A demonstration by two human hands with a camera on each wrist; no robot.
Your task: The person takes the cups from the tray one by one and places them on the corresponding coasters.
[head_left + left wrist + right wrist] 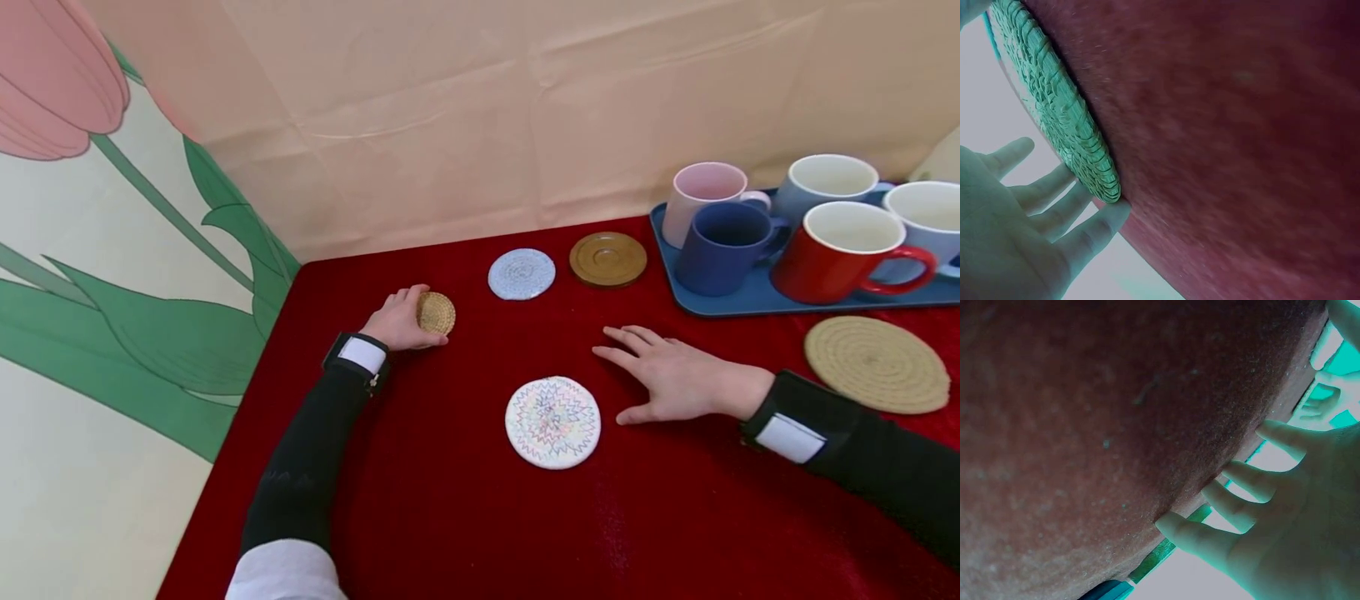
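At the far left of the table, my left hand [401, 321] holds a small round woven straw coaster [437, 314] between thumb and fingers. In the left wrist view the fingertips [1113, 215] meet the edge of this woven coaster [1063, 109], which sits at the red cloth. My right hand [675, 377] is spread low over the cloth with nothing in it, fingers apart. Just left of it lies a white round coaster [552, 422] with coloured zigzag stitching. In the right wrist view, the fingertips [1169, 525] come right down to the cloth's surface.
A light blue coaster [522, 274] and a brown wooden coaster [607, 258] lie toward the back. On a blue tray [697, 304] at the right stand several mugs, among them a red mug [817, 258]. A larger woven mat [877, 364] lies by the right forearm.
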